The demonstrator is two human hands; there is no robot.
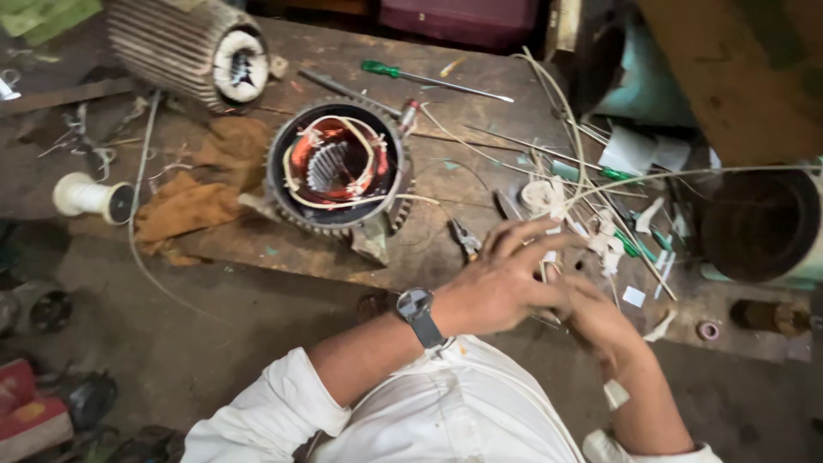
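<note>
My left hand [506, 279], with a grey wristwatch [417, 310] on the wrist, lies over my right hand [596, 313] near the front edge of a worn wooden bench [480, 163]. Both hands work thin whitish sleeving or wire [549, 257] between their fingers; exactly what each one grips is hidden. To the left stands an open motor stator [339, 167] with copper windings and white ties. A loose bundle of white sleeving [549, 193] lies just beyond my fingertips.
A finned motor housing [193, 47] lies at the back left, a green-handled screwdriver [429, 79] behind the stator. A brown rag [201, 184], a white thread spool [90, 197], small pliers [465, 238] and a dark round housing [759, 225] sit around.
</note>
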